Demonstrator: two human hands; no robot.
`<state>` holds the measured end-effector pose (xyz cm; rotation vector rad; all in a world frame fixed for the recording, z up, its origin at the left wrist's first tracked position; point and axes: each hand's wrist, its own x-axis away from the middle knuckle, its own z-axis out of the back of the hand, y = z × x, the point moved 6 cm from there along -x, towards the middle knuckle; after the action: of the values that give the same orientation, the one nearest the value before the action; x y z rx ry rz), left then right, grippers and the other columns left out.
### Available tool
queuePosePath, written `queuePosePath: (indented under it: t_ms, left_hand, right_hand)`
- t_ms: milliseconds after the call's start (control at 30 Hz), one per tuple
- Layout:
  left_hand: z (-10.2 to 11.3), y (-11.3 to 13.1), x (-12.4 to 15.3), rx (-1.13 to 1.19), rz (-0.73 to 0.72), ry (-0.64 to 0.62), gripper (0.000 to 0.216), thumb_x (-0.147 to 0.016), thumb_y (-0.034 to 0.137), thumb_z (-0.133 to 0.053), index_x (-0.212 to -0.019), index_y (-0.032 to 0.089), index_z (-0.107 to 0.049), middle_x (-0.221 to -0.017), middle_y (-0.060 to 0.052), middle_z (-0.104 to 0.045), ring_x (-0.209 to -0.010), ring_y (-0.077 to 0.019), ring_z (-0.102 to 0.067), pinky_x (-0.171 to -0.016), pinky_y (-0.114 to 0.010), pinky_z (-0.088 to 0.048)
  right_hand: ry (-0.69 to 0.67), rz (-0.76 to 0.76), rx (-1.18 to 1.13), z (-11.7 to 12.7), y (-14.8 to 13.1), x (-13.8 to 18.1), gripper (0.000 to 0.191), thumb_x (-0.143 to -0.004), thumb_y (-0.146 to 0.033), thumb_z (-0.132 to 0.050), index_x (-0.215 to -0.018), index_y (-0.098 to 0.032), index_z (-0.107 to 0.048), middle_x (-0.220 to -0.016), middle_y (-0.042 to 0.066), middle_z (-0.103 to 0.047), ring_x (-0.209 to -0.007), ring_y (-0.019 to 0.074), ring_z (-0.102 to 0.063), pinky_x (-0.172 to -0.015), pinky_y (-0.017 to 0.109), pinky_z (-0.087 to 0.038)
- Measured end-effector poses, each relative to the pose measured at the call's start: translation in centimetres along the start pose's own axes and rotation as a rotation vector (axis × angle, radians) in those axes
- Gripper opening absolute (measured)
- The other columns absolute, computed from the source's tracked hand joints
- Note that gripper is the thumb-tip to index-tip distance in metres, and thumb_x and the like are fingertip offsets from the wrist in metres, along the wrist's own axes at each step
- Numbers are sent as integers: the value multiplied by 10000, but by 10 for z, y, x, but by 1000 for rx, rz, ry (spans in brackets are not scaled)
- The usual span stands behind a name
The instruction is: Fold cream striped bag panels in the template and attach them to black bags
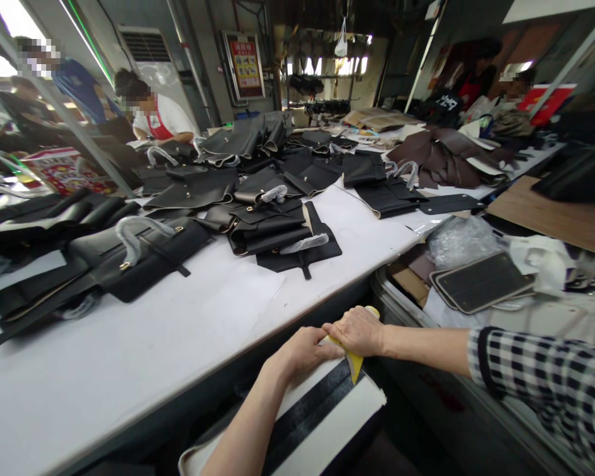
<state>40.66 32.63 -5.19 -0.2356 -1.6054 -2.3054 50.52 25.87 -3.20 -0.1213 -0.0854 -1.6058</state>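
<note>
In front of me lies an off-white bag piece [334, 433] with a wide glossy black band, its near end low in the view. My left hand [302, 350] grips its far edge, thumb on top and fingers partly hidden. My right hand [359, 330] is closed around a yellow tool [356, 369], whose tapering end points down onto the black band. The tool's other end shows past the knuckles, and its exact kind is hard to make out. Both hands touch each other at the fingertips.
A white table [178, 344] stretches ahead, bearing black bags [163, 244] with plastic-wrapped handles. To the right, a bin [396, 297] holds scraps, clear plastic [463, 241] and a dark panel [486, 281]. Brown pieces [446, 158] lie farther back. Several people work in the background.
</note>
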Motion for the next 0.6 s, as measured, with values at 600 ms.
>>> queuePosePath:
  t_ms: [600]
  left_hand:
    - [3,-21,-10,441,75,35,480,-737,480,-698,-1081,146,-725,-892,-47,-708,-801,-179,-590,-805,-313,-445]
  right_hand:
    - [-35,-195,-549,-23,27,35,753,-974,-638,-180,-578,-167,-615,-590,86,-635,-576,185,-584,-571,283,-357]
